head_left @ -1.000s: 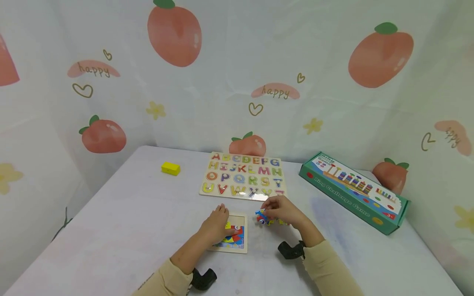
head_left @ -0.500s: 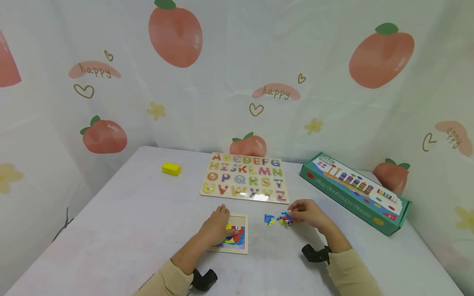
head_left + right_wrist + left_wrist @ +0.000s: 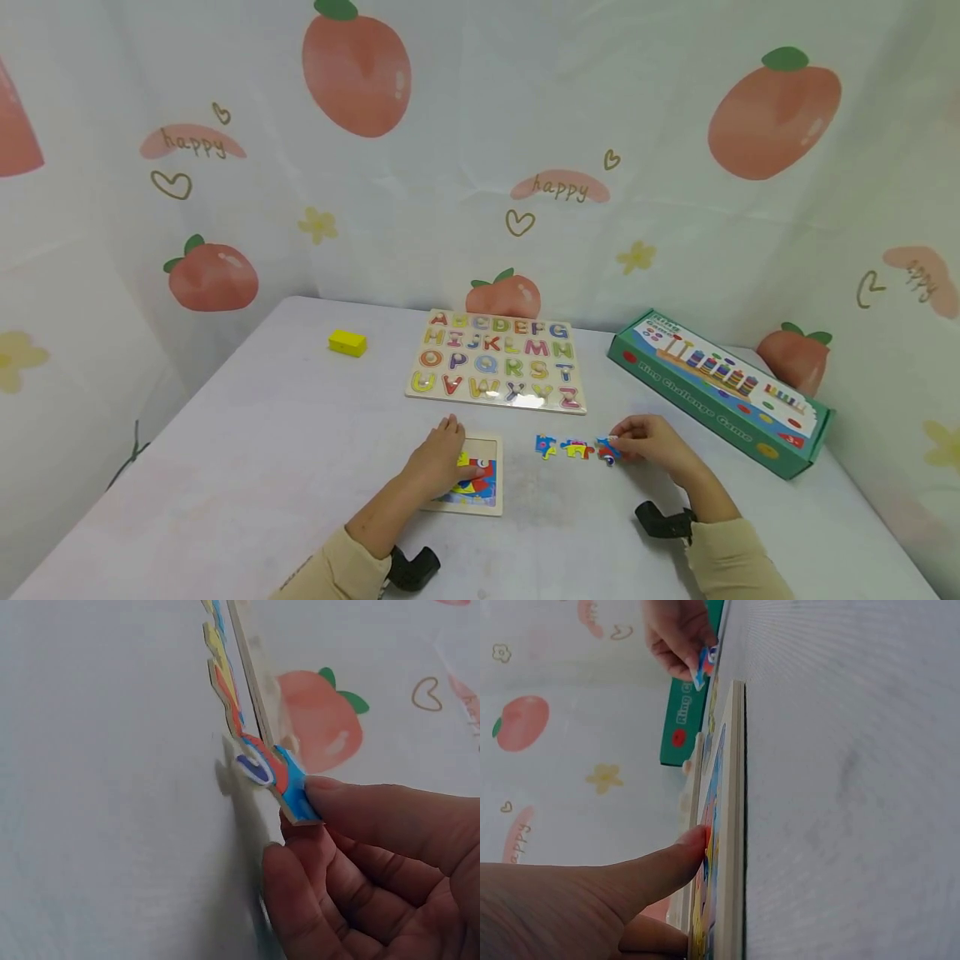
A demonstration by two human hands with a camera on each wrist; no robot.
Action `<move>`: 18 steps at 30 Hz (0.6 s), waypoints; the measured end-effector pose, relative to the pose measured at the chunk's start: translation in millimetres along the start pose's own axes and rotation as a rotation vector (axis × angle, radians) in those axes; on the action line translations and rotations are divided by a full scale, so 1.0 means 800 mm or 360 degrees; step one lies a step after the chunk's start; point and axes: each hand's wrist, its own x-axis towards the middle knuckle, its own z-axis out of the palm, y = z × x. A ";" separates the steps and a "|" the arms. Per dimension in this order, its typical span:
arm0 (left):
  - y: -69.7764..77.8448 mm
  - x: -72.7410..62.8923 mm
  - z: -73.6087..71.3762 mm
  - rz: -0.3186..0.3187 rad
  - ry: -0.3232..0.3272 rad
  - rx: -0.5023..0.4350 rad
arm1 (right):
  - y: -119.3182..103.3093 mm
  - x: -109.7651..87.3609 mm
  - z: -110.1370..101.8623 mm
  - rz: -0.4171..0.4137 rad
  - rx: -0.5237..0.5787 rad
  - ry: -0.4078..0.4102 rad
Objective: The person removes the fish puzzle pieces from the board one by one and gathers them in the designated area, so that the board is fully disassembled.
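Over at the far left of the white cloth-covered table [image 3: 247,467] sits a bright yellow rectangular block [image 3: 347,343], well away from the action. Next along, the left hand [image 3: 437,460] lies across a small pale wooden jigsaw tray [image 3: 498,483], fingers pretty straight, thumb pressing the colourful picture inside – probably so the tray won't slide. Behind that there's a flat pale wooden alphabet board [image 3: 495,362] with multicoloured letters, likely parked back there to keep out of the way.

Right of the tray come a blue-and-yellow flat jigsaw piece [image 3: 545,447], then a yellow-and-red flat jigsaw piece [image 3: 575,450], lined up, maybe so each is easy to see. The right hand [image 3: 651,443] pinches a blue-and-red flat jigsaw piece [image 3: 298,796] by its edge, tilted – can't tell if it's touching the table. Far right: a long green cardboard game box [image 3: 720,392], angled.
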 end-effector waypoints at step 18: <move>-0.002 0.003 0.002 -0.0012 -0.0009 0.0038 | 0.003 0.000 0.002 0.0056 -0.0007 0.0033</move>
